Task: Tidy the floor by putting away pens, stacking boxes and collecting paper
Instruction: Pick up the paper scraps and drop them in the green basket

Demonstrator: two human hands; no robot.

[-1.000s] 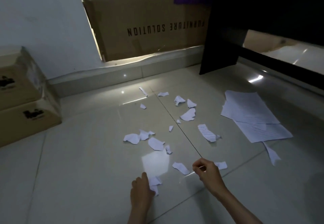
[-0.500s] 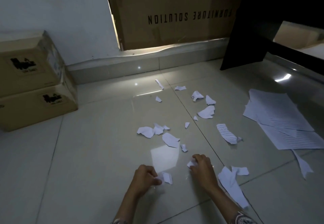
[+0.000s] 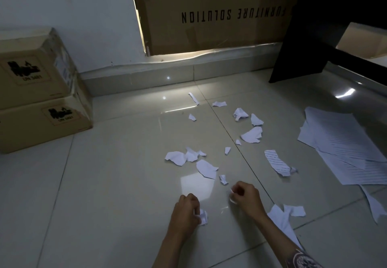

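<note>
Left hand [image 3: 185,211] now grips crumpled scrap [image 3: 202,217]; right hand [image 3: 245,196] pinches another; stacked boxes [image 3: 39,91] left.

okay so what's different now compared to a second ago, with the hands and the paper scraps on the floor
The right hand dropped its thin strip, moved left and now pinches a small paper scrap. The left hand, which lay on a scrap, has curled round it. The camera swung left, showing more of the stacked boxes. The other scraps, the lined sheets and the boxes stayed put.

Single head view; looks forward-down from above floor [image 3: 104,184]; hands near bottom edge.
</note>
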